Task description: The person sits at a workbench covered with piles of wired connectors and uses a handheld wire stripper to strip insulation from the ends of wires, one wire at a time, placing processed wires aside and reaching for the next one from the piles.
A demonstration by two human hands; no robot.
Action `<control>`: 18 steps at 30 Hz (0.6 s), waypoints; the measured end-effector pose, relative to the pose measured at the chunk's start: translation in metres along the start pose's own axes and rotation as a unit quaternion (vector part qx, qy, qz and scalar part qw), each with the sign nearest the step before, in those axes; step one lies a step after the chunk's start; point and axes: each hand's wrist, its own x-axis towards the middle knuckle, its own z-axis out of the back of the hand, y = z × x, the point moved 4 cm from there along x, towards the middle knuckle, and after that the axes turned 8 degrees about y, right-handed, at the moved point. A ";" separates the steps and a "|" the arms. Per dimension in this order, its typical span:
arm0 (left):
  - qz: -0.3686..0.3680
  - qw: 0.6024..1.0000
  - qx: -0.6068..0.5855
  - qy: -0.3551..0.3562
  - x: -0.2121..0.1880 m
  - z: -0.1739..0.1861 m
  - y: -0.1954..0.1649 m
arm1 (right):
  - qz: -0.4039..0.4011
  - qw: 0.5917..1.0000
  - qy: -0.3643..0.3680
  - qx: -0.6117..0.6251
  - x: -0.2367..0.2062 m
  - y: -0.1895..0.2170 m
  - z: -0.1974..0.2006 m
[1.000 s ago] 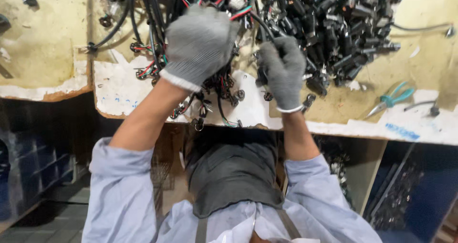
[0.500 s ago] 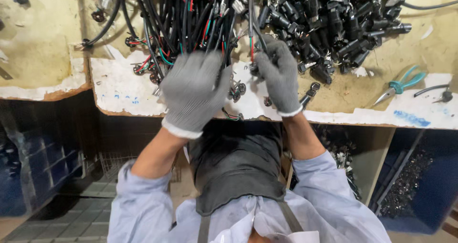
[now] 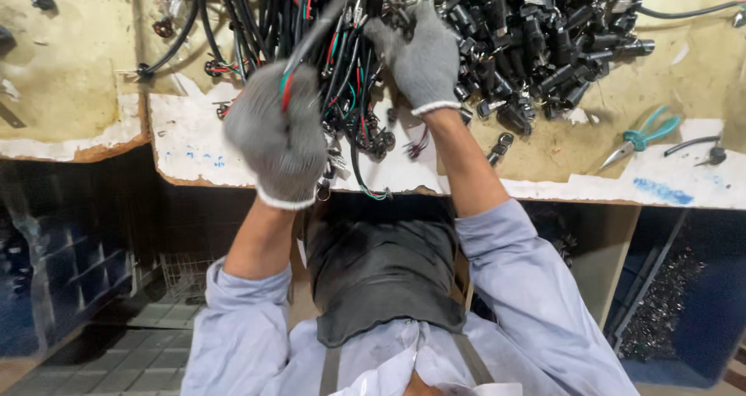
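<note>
A wire bundle (image 3: 326,23) with red, green and grey leads is clamped in the gloved left hand (image 3: 276,136), which is raised above the workbench (image 3: 194,139) and blurred by motion, so the fingers cannot be made out singly. The bundle runs up and to the right from the fist toward the top of the view, where its far end is lost in a tangle of black cables (image 3: 233,15) that is cut off by the upper edge. The gloved right hand (image 3: 420,58) is closed on wires at the near side of a heap of black connectors (image 3: 536,38); exactly which wire is gripped is hidden by the glove and the clutter. The 2 hands are held apart, with loose cable ends and small ring terminals hanging between them over the bench's front edge. A pair of teal-handled pliers (image 3: 641,136) is seen lying on the bench well to the right of the right hand, and a small black part (image 3: 711,155) lies just beyond it. The bench top is covered with torn, stained white paper. Below it, a dark apron (image 3: 381,272) and pale blue sleeves (image 3: 536,303) are seen; the shelves underneath are too dark to make out.
</note>
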 end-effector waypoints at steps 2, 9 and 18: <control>-0.034 0.994 0.108 0.005 -0.004 0.002 -0.008 | -0.056 0.994 0.003 -0.093 0.010 0.006 -0.001; 0.073 0.913 0.368 0.158 -0.017 -0.046 0.013 | -0.070 0.964 0.119 -0.226 0.022 0.020 -0.008; -0.019 0.903 0.401 0.151 0.023 -0.057 0.055 | 0.050 0.991 -0.013 0.124 0.003 0.006 0.011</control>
